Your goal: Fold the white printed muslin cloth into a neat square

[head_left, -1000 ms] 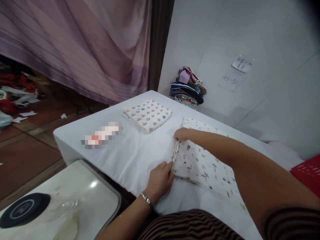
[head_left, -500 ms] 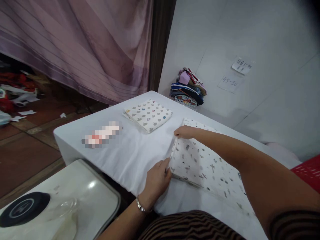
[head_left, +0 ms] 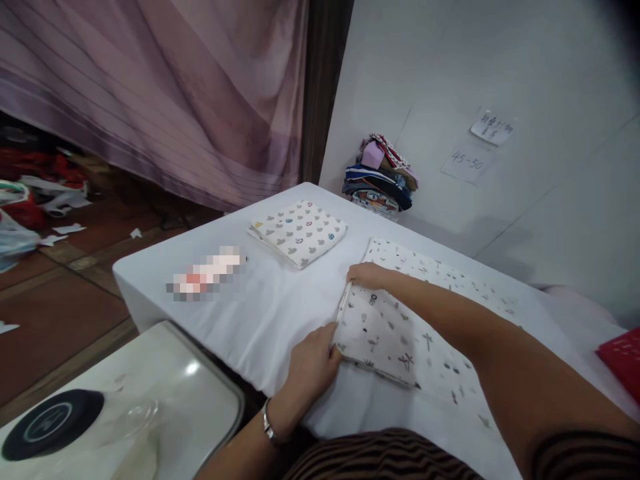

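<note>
A white cloth (head_left: 395,347) printed with small palm trees and leaves lies partly folded in front of me. My left hand (head_left: 313,360), with a metal bracelet on the wrist, is closed on its near left corner. My right hand (head_left: 370,275) pinches the same left edge farther back, and my right forearm crosses over the fabric. Part of the cloth stretches flat behind that forearm. Beyond my hands sits a folded white cloth (head_left: 300,233) with grey mushroom-like prints, touched by neither hand.
Both cloths lie on a white-covered table (head_left: 225,333). A pixelated item (head_left: 205,273) is at its left. Folded clothes (head_left: 380,177) are stacked by the wall. A white surface (head_left: 200,393) holding a black round object (head_left: 53,423) stands nearer left. A red basket-like thing (head_left: 623,363) is at right.
My right hand has drawn the cloth's edge slightly towards me, and more of the flat part shows behind my forearm. My left hand keeps its hold. The view has shifted a little.
</note>
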`<action>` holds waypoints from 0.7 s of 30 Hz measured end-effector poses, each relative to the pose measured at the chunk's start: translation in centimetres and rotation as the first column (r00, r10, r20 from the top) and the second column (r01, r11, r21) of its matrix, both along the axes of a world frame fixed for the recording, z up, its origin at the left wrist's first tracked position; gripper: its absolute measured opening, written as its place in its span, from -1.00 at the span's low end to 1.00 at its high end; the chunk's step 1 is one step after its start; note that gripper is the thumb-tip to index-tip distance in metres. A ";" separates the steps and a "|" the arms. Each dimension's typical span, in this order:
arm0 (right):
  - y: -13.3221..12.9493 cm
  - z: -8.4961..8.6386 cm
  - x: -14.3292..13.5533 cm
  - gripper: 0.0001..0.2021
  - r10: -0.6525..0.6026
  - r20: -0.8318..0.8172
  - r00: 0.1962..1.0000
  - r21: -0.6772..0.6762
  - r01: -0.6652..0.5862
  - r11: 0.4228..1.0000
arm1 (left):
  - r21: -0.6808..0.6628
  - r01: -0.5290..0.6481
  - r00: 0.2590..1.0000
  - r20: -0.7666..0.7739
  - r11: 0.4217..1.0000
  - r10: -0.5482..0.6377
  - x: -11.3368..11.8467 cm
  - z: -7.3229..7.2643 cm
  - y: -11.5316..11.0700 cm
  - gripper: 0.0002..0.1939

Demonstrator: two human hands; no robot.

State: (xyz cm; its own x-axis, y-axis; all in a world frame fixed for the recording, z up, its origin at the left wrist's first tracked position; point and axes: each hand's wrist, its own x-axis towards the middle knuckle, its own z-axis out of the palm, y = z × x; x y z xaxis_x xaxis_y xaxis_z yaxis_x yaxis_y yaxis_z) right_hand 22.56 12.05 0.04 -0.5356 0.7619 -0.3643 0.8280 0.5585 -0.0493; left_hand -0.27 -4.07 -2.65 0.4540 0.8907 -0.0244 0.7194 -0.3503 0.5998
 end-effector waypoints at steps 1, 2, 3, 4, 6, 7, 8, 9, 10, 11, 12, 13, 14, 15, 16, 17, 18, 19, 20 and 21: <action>0.0 -0.2 0.1 -0.79 0.005 -0.026 1.000 -0.003 -0.005 1.000 | -0.002 0.000 1.000 -0.020 1.000 0.000 0.0 0.1 0.1 -0.64; -0.1 -0.4 0.2 -0.80 0.011 -0.052 0.999 -0.007 -0.012 1.000 | -0.009 0.000 0.999 -0.051 1.000 -0.001 0.0 0.2 0.3 -0.64; -0.1 -0.6 0.2 -0.81 0.014 -0.076 0.997 -0.007 -0.015 1.000 | -0.020 0.005 0.996 -0.087 1.000 -0.007 -0.1 0.4 0.5 -0.65; -0.1 -0.8 0.3 -0.83 0.013 -0.094 0.995 -0.007 -0.014 1.000 | -0.034 0.015 0.992 -0.128 0.999 -0.019 -0.2 0.6 0.8 -0.64; -0.2 -0.9 0.3 -0.86 0.006 -0.112 0.994 -0.001 -0.006 1.000 | -0.076 0.055 0.976 -0.205 0.996 -0.070 -0.3 1.2 1.9 -0.64; -0.2 -0.9 0.3 -0.87 0.004 -0.114 0.993 0.003 -0.004 1.000 | -0.095 0.079 0.968 -0.229 0.992 -0.099 -0.4 1.6 2.6 -0.65; -0.3 -0.9 0.3 -0.88 0.004 -0.114 0.993 0.007 -0.004 1.000 | -0.104 0.096 0.964 -0.238 0.990 -0.118 -0.3 1.9 3.4 -0.67; -0.4 -0.9 0.3 -0.88 0.009 -0.117 0.993 0.012 -0.007 1.000 | -0.099 0.095 0.965 -0.236 0.991 -0.116 -0.1 2.2 4.4 -0.68; -0.5 -0.8 0.3 -0.88 0.013 -0.123 0.992 0.019 -0.011 1.000 | -0.080 0.081 0.969 -0.225 0.993 -0.097 0.3 2.5 5.6 -0.66; -0.6 -0.8 0.3 -0.87 0.016 -0.129 0.992 0.029 -0.012 1.000 | -0.053 0.062 0.976 -0.207 0.997 -0.072 0.9 2.7 6.8 -0.64; -0.6 -0.8 0.3 -0.87 0.017 -0.134 0.991 0.037 -0.012 0.999 | -0.026 0.038 0.981 -0.190 0.999 -0.042 1.6 2.8 8.0 -0.61; -0.6 -0.8 0.4 -0.86 0.014 -0.136 0.991 0.045 -0.008 0.999 | -0.007 0.014 0.984 -0.178 1.000 -0.015 2.5 2.8 9.2 -0.59; -0.6 -0.8 0.4 -0.84 0.006 -0.136 0.991 0.049 0.000 0.999 | -0.005 -0.001 0.985 -0.172 1.000 0.001 3.5 2.7 10.4 -0.59; -0.6 -0.7 0.5 -0.83 -0.008 -0.134 0.991 0.052 0.015 0.999 | -0.024 -0.015 0.986 -0.166 1.000 0.011 4.5 2.5 11.4 -0.59; -0.5 -0.7 0.6 -0.81 -0.026 -0.131 0.991 0.052 0.034 0.998 | -0.060 -0.029 0.987 -0.159 0.998 0.019 5.4 2.3 12.3 -0.60; -0.4 -0.6 0.7 -0.79 -0.047 -0.129 0.991 0.051 0.054 0.997 | -0.103 -0.045 0.988 -0.150 0.994 0.029 6.3 2.0 13.0 -0.61; -0.4 -0.5 0.7 -0.78 -0.067 -0.130 0.989 0.050 0.074 0.996 | -0.145 -0.060 0.989 -0.143 0.988 0.039 7.0 1.8 13.6 -0.63; -0.3 -0.4 0.8 -0.77 -0.085 -0.135 0.987 0.049 0.093 0.995 | -0.181 -0.070 0.990 -0.135 0.981 0.046 7.5 1.5 14.0 -0.65; -0.2 -0.4 0.9 -0.77 -0.097 -0.144 0.985 0.046 0.104 0.993 | -0.208 -0.078 0.990 -0.130 0.975 0.051 7.9 1.2 14.3 -0.66; -0.2 -0.4 0.9 -0.76 -0.102 -0.154 0.983 0.043 0.110 0.993 | -0.220 -0.083 0.990 -0.126 0.972 0.056 8.2 1.0 14.5 -0.66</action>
State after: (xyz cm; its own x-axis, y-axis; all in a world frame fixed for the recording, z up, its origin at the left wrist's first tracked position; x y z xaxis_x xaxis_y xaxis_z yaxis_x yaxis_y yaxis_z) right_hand 23.46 11.83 -0.36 -0.4966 0.8327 -0.2449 0.8679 0.4728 -0.1522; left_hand 7.90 10.42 -1.63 0.3733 0.8854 -0.2770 0.8077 -0.1633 0.5666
